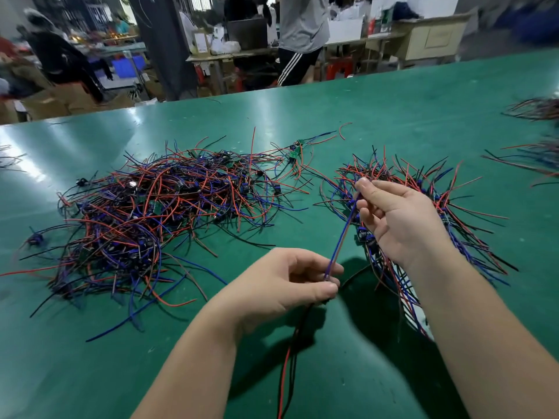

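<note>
1. My left hand (284, 282) pinches the blue wire (341, 237) low; my right hand (399, 219) pinches its top, above the table (393, 110).
2. Judged done: the sorted heap (423, 182) under my right hand.
3. Left to do: the tangled heap (145, 219), much larger.

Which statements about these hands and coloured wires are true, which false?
The left hand and right hand both pinch one thin blue wire. True.
A red wire and a black wire hang below the left hand. True.
The right hand lies flat. False: it is raised over the smooth green table, before a smaller wire heap.
No other wires are about. False: a large tangled heap of red, blue and black wires lies left.
</note>
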`<state>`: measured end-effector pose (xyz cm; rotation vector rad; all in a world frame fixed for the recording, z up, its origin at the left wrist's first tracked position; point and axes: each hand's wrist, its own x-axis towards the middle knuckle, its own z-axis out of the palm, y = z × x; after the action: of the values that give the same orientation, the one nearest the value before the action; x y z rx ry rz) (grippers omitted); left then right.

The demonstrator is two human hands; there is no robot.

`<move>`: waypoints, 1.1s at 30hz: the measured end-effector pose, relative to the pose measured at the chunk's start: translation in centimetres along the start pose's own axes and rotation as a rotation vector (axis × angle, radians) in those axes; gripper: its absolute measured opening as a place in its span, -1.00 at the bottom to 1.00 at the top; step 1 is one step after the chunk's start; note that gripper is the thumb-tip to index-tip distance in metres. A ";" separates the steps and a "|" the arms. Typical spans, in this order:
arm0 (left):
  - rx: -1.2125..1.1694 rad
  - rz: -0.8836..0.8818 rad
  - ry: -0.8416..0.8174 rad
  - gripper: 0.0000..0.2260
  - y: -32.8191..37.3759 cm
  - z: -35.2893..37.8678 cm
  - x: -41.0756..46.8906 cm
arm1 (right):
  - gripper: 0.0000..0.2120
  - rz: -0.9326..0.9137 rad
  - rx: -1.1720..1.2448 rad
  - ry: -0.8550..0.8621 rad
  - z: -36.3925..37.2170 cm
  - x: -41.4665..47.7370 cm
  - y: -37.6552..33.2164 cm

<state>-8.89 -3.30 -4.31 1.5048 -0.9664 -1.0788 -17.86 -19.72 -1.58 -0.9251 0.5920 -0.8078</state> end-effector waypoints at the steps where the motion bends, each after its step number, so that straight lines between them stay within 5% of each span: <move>1: 0.006 -0.005 -0.025 -0.80 -0.1 -0.5 -0.1 | -0.93 -0.008 0.022 0.012 0.0 0.0 -0.1; 4: 0.073 -0.084 -0.097 -0.83 -0.3 -0.8 -0.4 | -0.82 -0.050 0.201 0.144 -0.6 0.6 -1.3; 7: -0.061 -0.083 0.199 -0.87 -0.8 -0.2 0.7 | -0.85 -0.093 0.217 0.240 -0.9 0.9 -2.0; 9: -0.173 -0.069 0.399 -0.88 -0.9 -0.5 1.5 | -0.83 -0.116 0.039 0.156 -0.3 0.4 -1.2; 12: -0.336 -0.056 0.543 -0.91 -0.8 -1.3 1.9 | -0.85 -0.155 -0.482 -0.194 1.1 -1.3 0.9; 14: -0.446 -0.046 0.533 -0.81 -0.3 -1.4 1.9 | -0.91 -0.165 -0.833 -0.397 1.7 -2.4 2.3; 17: -0.542 -0.052 0.452 -0.60 0.4 -1.1 1.7 | -0.85 -0.389 -1.137 -0.407 2.0 -3.1 4.0; 24: -0.676 -0.042 0.439 -0.55 1.2 -1.6 1.3 | -0.91 -0.593 -0.954 -0.238 1.7 -3.3 1.9; 26: -0.450 -0.054 0.539 -0.66 0.8 -1.8 1.3 | -0.91 -0.758 -1.080 -0.078 0.8 -2.8 0.5; 28: 0.156 -0.064 0.742 -0.82 0.0 -2.4 1.3 | -0.92 -0.779 -1.279 0.099 -0.5 -2.0 -1.1; 30: 0.747 -0.094 0.858 -0.76 -1.1 -3.0 1.2 | -0.94 -0.598 -1.487 0.182 -2.3 -0.9 -2.2; 33: 0.987 -0.381 0.873 -0.53 -2.2 -3.8 0.9 | -0.88 -0.259 -1.701 0.218 -4.2 0.1 -2.9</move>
<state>-4.85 -2.74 -6.23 2.7054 -0.5657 -0.0020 -21.94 -22.71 -1.10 -2.5006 1.4134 -0.4883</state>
